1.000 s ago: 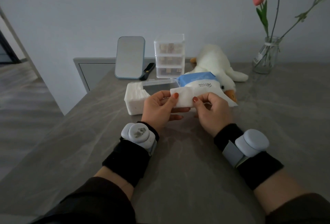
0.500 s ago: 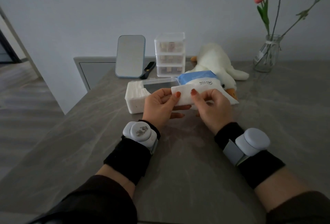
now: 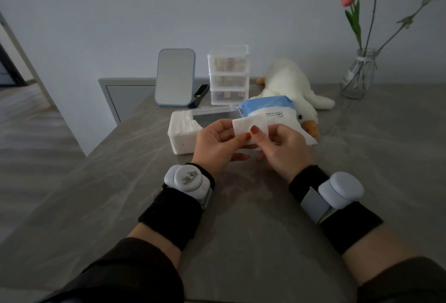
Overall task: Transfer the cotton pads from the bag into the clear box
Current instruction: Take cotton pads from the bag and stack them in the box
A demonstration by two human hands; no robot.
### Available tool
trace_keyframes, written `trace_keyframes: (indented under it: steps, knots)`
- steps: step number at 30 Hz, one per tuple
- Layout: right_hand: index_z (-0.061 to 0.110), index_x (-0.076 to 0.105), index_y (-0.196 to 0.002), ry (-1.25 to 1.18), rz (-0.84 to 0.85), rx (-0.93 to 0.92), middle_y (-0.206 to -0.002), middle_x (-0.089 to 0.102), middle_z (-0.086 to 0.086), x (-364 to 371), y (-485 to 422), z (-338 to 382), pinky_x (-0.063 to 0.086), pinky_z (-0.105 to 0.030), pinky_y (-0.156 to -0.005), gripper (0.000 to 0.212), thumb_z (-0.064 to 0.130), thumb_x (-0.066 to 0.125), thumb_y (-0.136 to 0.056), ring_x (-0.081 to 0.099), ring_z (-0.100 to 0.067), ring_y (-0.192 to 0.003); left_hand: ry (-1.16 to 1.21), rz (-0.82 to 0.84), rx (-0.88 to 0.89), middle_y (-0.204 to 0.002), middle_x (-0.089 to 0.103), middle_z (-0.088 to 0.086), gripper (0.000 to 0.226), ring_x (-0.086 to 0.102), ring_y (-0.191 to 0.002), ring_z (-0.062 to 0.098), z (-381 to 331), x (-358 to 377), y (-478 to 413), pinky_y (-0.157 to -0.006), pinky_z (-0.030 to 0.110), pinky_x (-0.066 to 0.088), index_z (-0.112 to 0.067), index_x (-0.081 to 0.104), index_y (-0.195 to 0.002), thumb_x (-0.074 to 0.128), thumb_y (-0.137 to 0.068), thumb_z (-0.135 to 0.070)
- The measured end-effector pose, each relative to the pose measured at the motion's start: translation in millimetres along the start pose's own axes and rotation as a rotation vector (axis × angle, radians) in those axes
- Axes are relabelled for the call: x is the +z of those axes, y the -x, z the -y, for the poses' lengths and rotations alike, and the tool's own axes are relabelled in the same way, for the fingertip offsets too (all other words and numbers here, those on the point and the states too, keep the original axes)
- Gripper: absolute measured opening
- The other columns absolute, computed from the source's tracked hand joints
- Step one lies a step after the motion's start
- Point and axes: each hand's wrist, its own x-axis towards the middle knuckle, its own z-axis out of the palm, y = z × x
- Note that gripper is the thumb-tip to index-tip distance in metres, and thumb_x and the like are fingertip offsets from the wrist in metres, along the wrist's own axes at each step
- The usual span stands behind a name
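Left grip (image 3: 217,143) and right grip (image 3: 282,150) together pinch a single pad (image 3: 241,124) above the counter (image 3: 241,218), just before the bag (image 3: 268,107), probably separating it for the box (image 3: 183,143), which stands beside the bag toward the far edge, part-filled with pads at its left end.

Looks like a home, a dressing corner against a plain wall. Shown by a grey stone-look table (image 3: 241,218) bearing a standing mirror (image 3: 175,77), a small stack of clear drawers (image 3: 228,74), a white plush goose (image 3: 289,83) and a glass vase (image 3: 357,75) of flower stems. Opens at left onto wood-plank floor (image 3: 29,133) and a doorway (image 3: 8,68).
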Motion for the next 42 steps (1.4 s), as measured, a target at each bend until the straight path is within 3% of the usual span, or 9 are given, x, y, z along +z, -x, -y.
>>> trace_keyframes:
  steps: [7,13,16,22,25,29,34,39,42]
  knots:
    - [0.010,0.063,-0.086,-0.067,-0.032,-0.013,-0.067,0.061,-0.005,-1,-5,-8,0.043,-0.013,-0.045,0.018,0.009,0.050,-0.099,0.053,0.001,-0.047,0.006,-0.037,0.004,-0.093,0.075,0.013,0.026,0.074,-0.079,0.027,1,-1,-2,-0.057,0.029,0.059,-0.004,0.061,-0.107,0.070,-0.084,0.001]
    - [0.013,0.066,-0.090,-0.035,-0.020,-0.038,-0.076,0.068,0.002,-1,-3,-3,0.050,-0.014,-0.054,0.030,0.043,0.060,-0.091,0.065,-0.005,-0.064,-0.089,0.036,-0.009,-0.095,0.074,0.015,0.030,0.073,-0.082,0.028,5,0,-2,-0.063,0.033,0.060,-0.003,0.060,-0.111,0.072,-0.084,-0.002]
    - [0.012,0.068,-0.088,0.055,-0.007,-0.113,-0.076,0.065,0.010,-2,-1,-4,0.045,-0.005,-0.055,0.020,0.031,0.064,-0.091,0.061,0.009,-0.067,-0.108,0.070,-0.019,-0.090,0.073,0.011,0.023,0.072,-0.080,0.023,6,2,-2,-0.063,0.034,0.060,-0.005,0.063,-0.107,0.070,-0.086,-0.008]
    - [0.017,0.062,-0.092,-0.080,-0.009,-0.026,-0.077,0.066,-0.004,2,-4,-6,0.053,-0.027,-0.053,0.021,0.030,0.047,-0.100,0.065,-0.017,-0.067,-0.177,-0.081,0.089,-0.065,0.066,0.005,0.019,0.064,-0.059,0.017,7,0,-6,-0.054,0.030,0.057,-0.008,0.065,-0.082,0.058,-0.096,-0.018]
    - [0.013,0.059,-0.091,-0.141,-0.050,0.038,-0.067,0.062,-0.008,0,-5,-4,0.050,-0.031,-0.048,0.027,0.030,0.041,-0.103,0.058,-0.019,-0.054,-0.153,-0.096,0.079,-0.066,0.067,0.006,0.024,0.064,-0.060,0.019,4,0,-7,-0.053,0.030,0.055,-0.005,0.065,-0.085,0.054,-0.099,-0.021]
    - [0.000,0.059,-0.097,-0.045,0.029,-0.063,-0.073,0.064,-0.011,1,0,-2,0.054,-0.037,-0.054,0.036,0.031,0.043,-0.102,0.060,-0.020,-0.061,-0.035,-0.027,-0.071,-0.077,0.064,0.011,0.045,0.064,-0.067,0.025,1,2,-5,-0.055,0.034,0.054,-0.003,0.062,-0.101,0.052,-0.094,-0.046]
    - [0.007,0.060,-0.087,-0.005,0.004,-0.089,-0.075,0.066,-0.009,2,-4,-10,0.054,-0.033,-0.055,0.033,0.032,0.044,-0.101,0.065,-0.020,-0.064,-0.159,-0.006,0.001,-0.074,0.070,0.009,0.010,0.067,-0.065,0.021,7,2,-5,-0.055,0.031,0.057,-0.009,0.063,-0.086,0.070,-0.087,-0.016]
    - [0.016,0.053,-0.077,-0.165,-0.167,0.018,-0.072,0.059,-0.006,-1,-8,-7,0.049,-0.026,-0.044,0.030,0.023,0.040,-0.103,0.059,-0.010,-0.048,-0.119,-0.036,-0.008,-0.075,0.071,0.009,0.010,0.067,-0.062,0.019,7,0,-7,-0.054,0.028,0.056,-0.005,0.063,-0.094,0.067,-0.090,-0.013]
    - [0.014,0.061,-0.080,-0.211,-0.152,0.055,-0.070,0.060,-0.003,-3,-4,2,0.049,-0.025,-0.043,0.032,0.035,0.047,-0.100,0.059,-0.011,-0.053,-0.112,-0.032,-0.015,-0.076,0.072,0.008,0.010,0.067,-0.062,0.018,7,1,-7,-0.054,0.028,0.057,-0.006,0.063,-0.094,0.067,-0.090,-0.013]
